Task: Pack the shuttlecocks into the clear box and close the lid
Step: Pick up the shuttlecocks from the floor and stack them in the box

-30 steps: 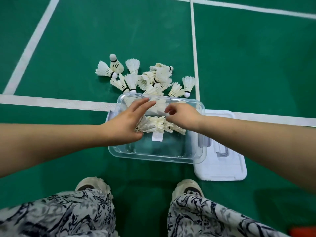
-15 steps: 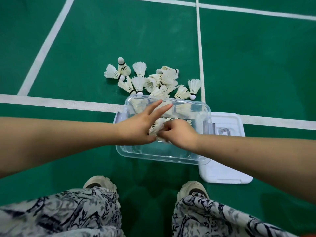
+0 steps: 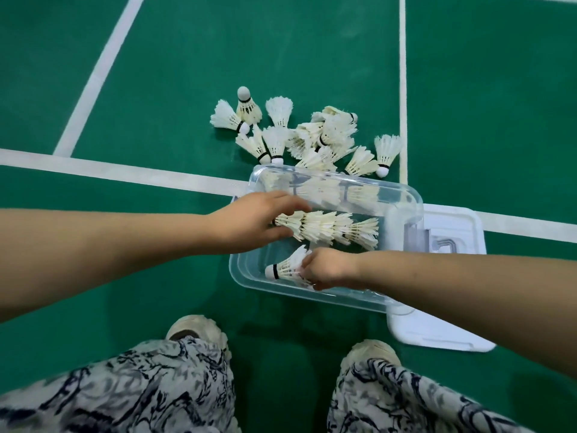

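Observation:
The clear box (image 3: pixel 402 195) sits on the green court floor in front of my feet. Inside it lies a row of nested white shuttlecocks (image 3: pixel 331 228), and my left hand (image 3: pixel 249 225) grips the row's left end. My right hand (image 3: pixel 327 268) is down in the near part of the box, shut on a single shuttlecock (image 3: pixel 285 268) lying with its cork to the left. A loose pile of several shuttlecocks (image 3: pixel 312 135) lies on the floor just beyond the box. The white lid (image 3: pixel 437 332) lies flat on the floor to the right, partly under the box.
White court lines (image 3: pixel 125 173) cross the green floor to the left of and behind the box. My two shoes (image 3: pixel 193 329) and patterned trouser legs (image 3: pixel 140 392) fill the bottom of the view, close to the box's near edge.
My hands have parted. The left one now holds the nested row in the middle of the box; the right one has moved to the near side with a single shuttlecock.

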`<state>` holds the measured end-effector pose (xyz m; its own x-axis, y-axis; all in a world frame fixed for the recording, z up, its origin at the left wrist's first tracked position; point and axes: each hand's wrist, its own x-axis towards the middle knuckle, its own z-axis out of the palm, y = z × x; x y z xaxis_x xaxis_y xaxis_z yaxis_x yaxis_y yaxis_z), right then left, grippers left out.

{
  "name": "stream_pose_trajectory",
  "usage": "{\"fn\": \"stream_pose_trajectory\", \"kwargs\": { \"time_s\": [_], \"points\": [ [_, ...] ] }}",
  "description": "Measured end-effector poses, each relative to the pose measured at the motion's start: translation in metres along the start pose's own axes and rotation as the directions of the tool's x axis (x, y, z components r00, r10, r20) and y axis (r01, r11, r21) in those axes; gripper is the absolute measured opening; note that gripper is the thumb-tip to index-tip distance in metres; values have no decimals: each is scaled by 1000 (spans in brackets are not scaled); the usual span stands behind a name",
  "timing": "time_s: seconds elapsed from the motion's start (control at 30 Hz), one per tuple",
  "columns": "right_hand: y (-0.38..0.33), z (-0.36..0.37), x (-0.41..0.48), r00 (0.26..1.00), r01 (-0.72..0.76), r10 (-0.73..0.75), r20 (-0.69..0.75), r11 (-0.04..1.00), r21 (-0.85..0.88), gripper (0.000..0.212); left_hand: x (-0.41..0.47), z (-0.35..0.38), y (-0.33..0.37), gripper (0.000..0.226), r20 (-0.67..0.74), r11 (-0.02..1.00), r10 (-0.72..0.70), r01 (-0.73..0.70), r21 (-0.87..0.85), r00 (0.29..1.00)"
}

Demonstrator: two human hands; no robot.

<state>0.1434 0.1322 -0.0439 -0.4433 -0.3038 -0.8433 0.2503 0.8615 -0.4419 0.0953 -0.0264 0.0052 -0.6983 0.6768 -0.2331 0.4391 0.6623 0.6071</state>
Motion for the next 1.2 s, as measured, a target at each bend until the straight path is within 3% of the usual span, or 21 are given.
{"fn": "stream_pose_trajectory", "kwargs": {
  "time_s": [0.07, 0.2, 0.43, 0.5, 0.6, 0.67, 0.77, 0.83, 1.03, 1.2],
  "points": [
    [1, 3, 10, 999, -32, 28, 28, 989, 146, 20, 1, 0, -4, 40, -6, 1000, 1, -1, -3, 1000],
    [5, 3, 21, 999, -34, 28, 41, 987, 159, 34, 6, 2, -8, 36, 11, 1000, 9, -9, -17, 1000],
    [1, 2, 27, 993, -83, 60, 98, 964, 251, 30, 15, -1, -7, 26, 55, 999, -21, 23, -33, 998],
    [2, 0, 25, 992, -94, 65, 113, 956, 279, 16, 14, -3, -6, 25, 65, 999, -35, 37, -33, 997],
    [8, -9, 19, 994, -90, 61, 86, 919, 384, 41, 12, -5, -4, 24, 75, 998, -51, 53, -30, 996],
    [11, -16, 12, 997, -76, 60, 48, 865, 496, 40, 11, -5, 0, 24, 83, 999, -49, 50, -20, 995],
    [11, -31, -3, 996, -11, 60, -58, 783, 622, 15, 13, -7, 11, 23, 73, 1000, -22, 23, -13, 997],
    [8, -39, -16, 989, 63, 42, -143, 753, 655, 11, 16, -9, 22, 23, 58, 1000, -1, 0, 1, 998],
    [-1, -55, -38, 918, 314, -58, -393, 711, 629, 22, 39, -24, 42, 23, -57, 998, 53, -51, 35, 997],
    [-1, -76, -30, 811, 461, -128, -571, 742, 488, 32, 80, -37, 33, 31, -243, 998, -4, 21, 64, 970]
  ]
}}
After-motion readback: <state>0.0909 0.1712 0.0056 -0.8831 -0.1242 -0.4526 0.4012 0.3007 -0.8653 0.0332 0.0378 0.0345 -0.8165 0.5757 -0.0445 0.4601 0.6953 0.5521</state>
